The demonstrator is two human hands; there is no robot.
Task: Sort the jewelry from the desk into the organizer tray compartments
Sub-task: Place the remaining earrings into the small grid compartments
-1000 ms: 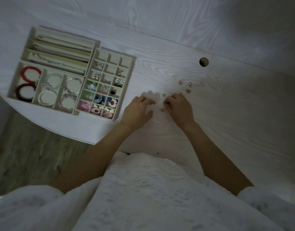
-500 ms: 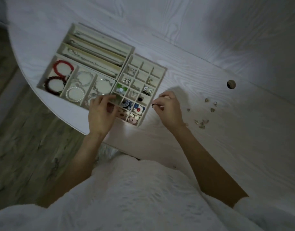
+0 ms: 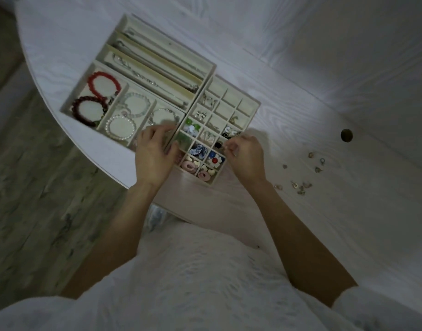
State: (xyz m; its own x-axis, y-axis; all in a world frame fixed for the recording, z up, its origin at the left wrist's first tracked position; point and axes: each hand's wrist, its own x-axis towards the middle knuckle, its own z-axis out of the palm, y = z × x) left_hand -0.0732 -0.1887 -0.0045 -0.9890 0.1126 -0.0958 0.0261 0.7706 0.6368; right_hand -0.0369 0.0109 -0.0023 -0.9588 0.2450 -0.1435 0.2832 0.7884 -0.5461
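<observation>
Head view: both hands have come over from the loose charms (image 3: 300,185), now well to the right hand's (image 3: 244,158) right, to the organizer tray (image 3: 250,115). The right hand's curled fingertips pinch something tiny over its small compartments, likely about to drop it; the left hand (image 3: 153,156) rests there, curled, its hold unclear.

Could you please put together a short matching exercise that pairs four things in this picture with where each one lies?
Things:
1. red bracelet
2. pearl bracelet
3. loose charms
4. round hole

Places:
A. desk, right of the right hand
B. tray's far-left compartment
C. desk, beyond the charms
D. tray compartment beside the left hand

Pairs: 1-B, 2-D, 3-A, 4-C
</observation>
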